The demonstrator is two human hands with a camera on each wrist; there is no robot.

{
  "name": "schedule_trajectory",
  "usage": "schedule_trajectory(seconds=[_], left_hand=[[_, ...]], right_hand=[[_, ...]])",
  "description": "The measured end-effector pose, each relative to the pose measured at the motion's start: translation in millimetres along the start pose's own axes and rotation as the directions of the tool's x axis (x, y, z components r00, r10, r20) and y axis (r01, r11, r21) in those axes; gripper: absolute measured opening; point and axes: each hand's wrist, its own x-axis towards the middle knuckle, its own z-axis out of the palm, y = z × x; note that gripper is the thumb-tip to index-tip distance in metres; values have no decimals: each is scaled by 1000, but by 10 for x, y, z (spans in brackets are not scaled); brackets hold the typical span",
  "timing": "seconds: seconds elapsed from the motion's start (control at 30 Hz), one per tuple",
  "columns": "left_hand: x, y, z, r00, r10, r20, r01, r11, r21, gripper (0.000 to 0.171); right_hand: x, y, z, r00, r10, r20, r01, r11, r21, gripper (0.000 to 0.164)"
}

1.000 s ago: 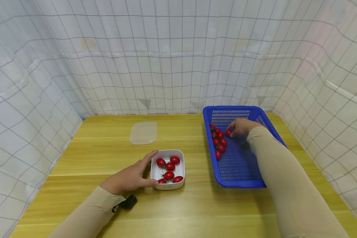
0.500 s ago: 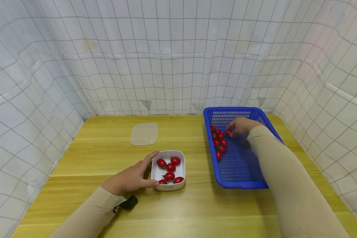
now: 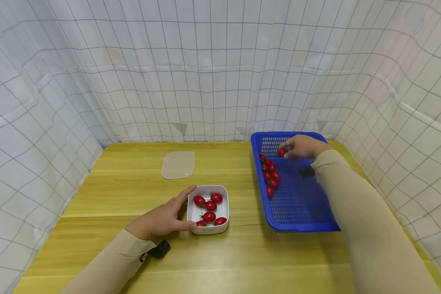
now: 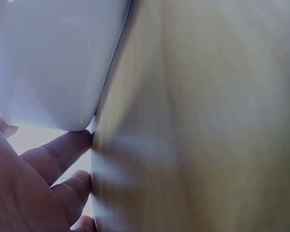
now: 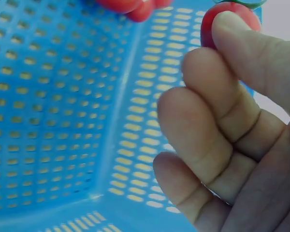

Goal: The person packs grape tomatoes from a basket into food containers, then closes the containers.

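While your right hand (image 3: 304, 147) pinches one tomato (image 3: 282, 152) over the far end of the basket (image 3: 301, 227), judge it light, firm-skinned, smooth enough to slip, likely to bruise under a hard squeeze. Best hold: round the belly, clear of the green cap (image 5: 253, 4). Basket: other tomatoes (image 3: 276, 176) bunched along the left wall. White box (image 3: 214, 231) on the counter (image 3: 242, 261): six tomatoes (image 3: 209, 217), loosely spaced. Your left hand (image 3: 161, 220) has its fingers spread wide against the box's left side. Lid (image 3: 178, 165) lies flat beyond the box, apart from it.
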Motion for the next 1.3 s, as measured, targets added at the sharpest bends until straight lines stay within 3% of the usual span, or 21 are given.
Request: schedule_trajectory(seconds=[0.4,0.63,0.87,1.3], left_hand=[[2,1,-11,1000,0,2,0,1000,-6,110],[23,-9,-23,1000,9,2,-9,1000,-1,110],[22,-19,-23,1000,18,-1,-18,1000,0,111],[13,-22,-13,1000,17,-5,-16,1000,8,111]], right_hand=[[-20,-367,-173,985,-155,-71,151,987,-53,46],[-66,-809,-196,977,-210,-44,206,975,-80,43],[-79,-1275,-69,967,-252,22,253,965,-72,41],[-132,-1903,191,883,-438,169,461,876,-140,24]])
